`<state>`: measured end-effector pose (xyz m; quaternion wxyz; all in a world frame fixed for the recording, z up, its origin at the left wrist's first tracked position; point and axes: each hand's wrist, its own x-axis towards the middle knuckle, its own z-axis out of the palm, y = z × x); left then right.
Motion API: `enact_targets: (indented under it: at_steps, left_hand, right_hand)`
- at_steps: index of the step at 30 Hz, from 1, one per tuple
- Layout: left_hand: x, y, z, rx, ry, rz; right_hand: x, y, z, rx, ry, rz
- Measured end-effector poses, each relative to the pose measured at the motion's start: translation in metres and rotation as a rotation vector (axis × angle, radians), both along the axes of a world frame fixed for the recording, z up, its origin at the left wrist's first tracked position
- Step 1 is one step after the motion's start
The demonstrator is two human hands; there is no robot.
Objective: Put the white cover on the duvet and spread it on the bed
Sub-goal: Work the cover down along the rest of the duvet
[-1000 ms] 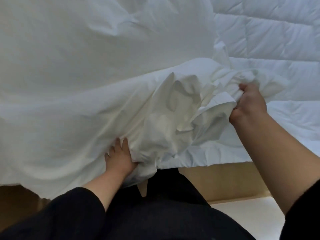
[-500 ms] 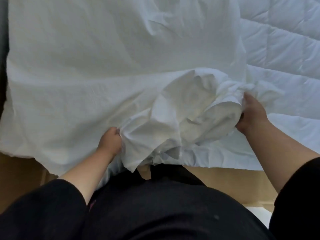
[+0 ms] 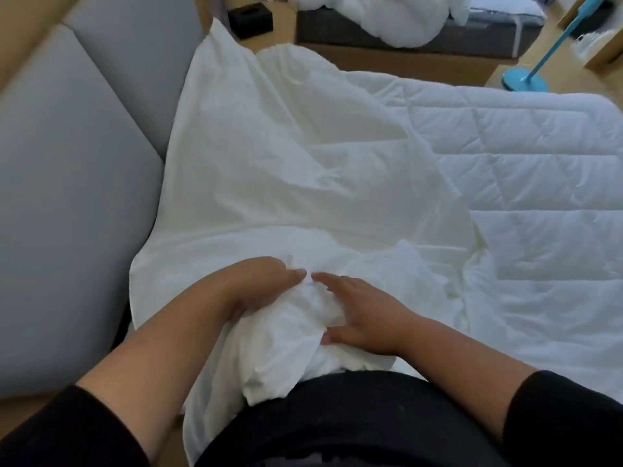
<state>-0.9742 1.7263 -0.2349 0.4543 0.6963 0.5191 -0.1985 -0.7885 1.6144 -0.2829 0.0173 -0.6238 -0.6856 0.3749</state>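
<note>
White cover [image 3: 269,170] lies rumpled from 9 to 12 o'clock, overlapping the quilted duvet [image 3: 522,183] at 3 o'clock. Left hand [image 3: 256,284] and right hand [image 3: 360,318], fingers nearly straight, press a bunched wad at 6 o'clock, neither clenching. Thin, limp cloth, likely light and slippery; best gathered at the hem or corners.

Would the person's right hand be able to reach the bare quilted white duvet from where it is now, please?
Probably yes. The right hand rests with straight fingers on the bunched smooth white cover, and the uncovered quilted white duvet lies flat just to its right, with nothing between them.
</note>
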Motion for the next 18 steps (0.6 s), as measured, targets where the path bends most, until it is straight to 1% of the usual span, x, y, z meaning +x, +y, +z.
enact_targets:
  at_steps: [2, 4, 6, 8, 10, 11, 13, 15, 17, 18]
  left_hand:
    - [-0.007, 0.002, 0.002, -0.049, -0.034, 0.127]
    - [-0.01, 0.003, 0.005, -0.096, -0.105, 0.262]
    - [-0.008, 0.005, 0.008, -0.102, -0.149, 0.285]
    - [-0.001, 0.005, 0.009, -0.044, -0.108, 0.159]
    - [0.005, 0.001, 0.014, 0.007, -0.046, 0.026]
    - [0.008, -0.001, 0.015, -0.004, -0.043, 0.01]
    - [0.014, -0.006, 0.022, -0.06, -0.063, 0.023]
    - [0.021, -0.007, 0.026, -0.069, -0.077, 0.026]
    - [0.026, -0.007, 0.028, -0.082, -0.114, 0.059]
    - [0.028, -0.005, 0.026, -0.111, -0.147, 0.123]
  right_hand:
    - [0.01, -0.008, -0.004, -0.007, -0.122, -0.047]
    - [0.015, -0.025, -0.002, 0.039, -0.204, -0.099]
    - [0.023, -0.047, 0.002, 0.101, -0.225, -0.154]
    - [0.035, -0.07, 0.006, 0.028, -0.166, -0.226]
    - [0.046, -0.091, 0.008, -0.14, -0.027, -0.32]
    - [0.049, -0.1, 0.003, -0.222, 0.027, -0.359]
    - [0.05, -0.113, -0.016, -0.353, 0.055, -0.414]
    - [0.047, -0.115, -0.036, -0.377, 0.085, -0.483]
    - [0.045, -0.112, -0.049, -0.302, 0.146, -0.569]
    - [0.045, -0.112, -0.056, -0.26, 0.104, -0.567]
